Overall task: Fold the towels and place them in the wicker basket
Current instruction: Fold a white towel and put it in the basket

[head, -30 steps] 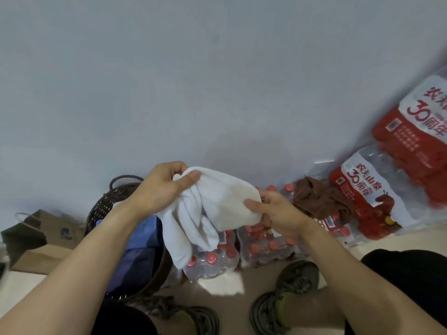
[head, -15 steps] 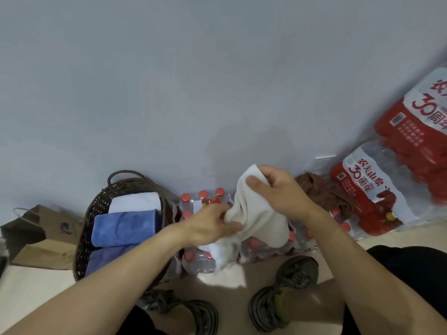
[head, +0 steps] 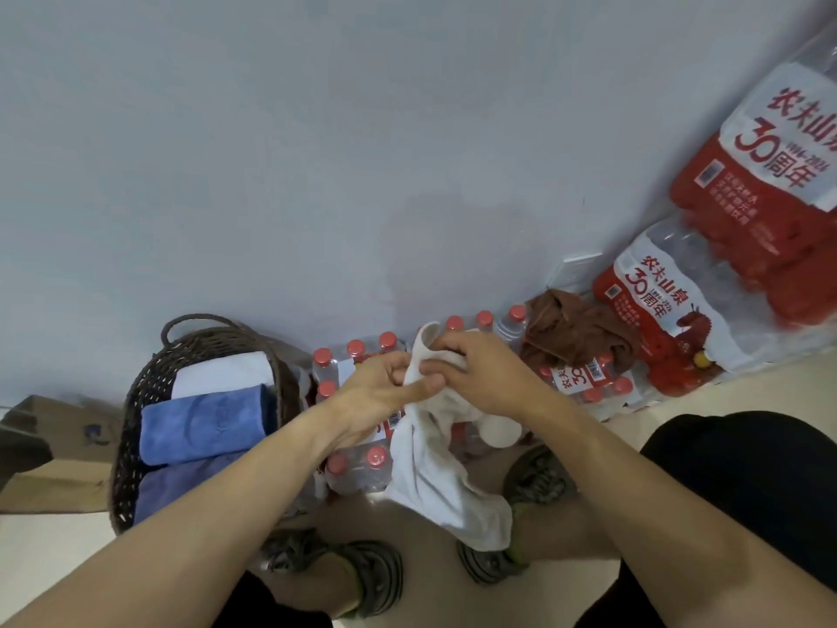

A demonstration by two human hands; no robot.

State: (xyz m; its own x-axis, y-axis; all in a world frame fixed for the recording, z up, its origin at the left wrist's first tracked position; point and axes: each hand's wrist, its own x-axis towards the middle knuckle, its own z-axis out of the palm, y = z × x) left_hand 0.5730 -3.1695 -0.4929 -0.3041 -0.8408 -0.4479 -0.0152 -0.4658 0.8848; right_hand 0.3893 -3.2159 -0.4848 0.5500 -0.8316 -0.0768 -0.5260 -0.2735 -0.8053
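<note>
- The left hand (head: 380, 387) and the right hand (head: 480, 378) both hold the crumpled white towel (head: 435, 482), fingers clamped on its top; it hangs above the beige floor (head: 453, 596).
- The dark wicker basket (head: 136, 401) stands at left by the pale grey wall (head: 362, 151), holding folded blue and white towels (head: 204, 423).
- A brown cloth (head: 575, 333) lies on shrink-wrapped packs of red-capped water bottles (head: 358, 464) at the wall.

Looks like a home storeroom or spare corner, not a kitchen or shop floor. Plain pale wall (head: 317, 151) meets a beige floor (head: 453, 596); shrink-wrapped bottle packs (head: 670, 328) are stacked against the wall beside a wall socket (head: 573, 271). A wicker basket (head: 131, 428) of folded towels (head: 201, 423) and a paper bag (head: 54, 482) sit on the floor.
</note>
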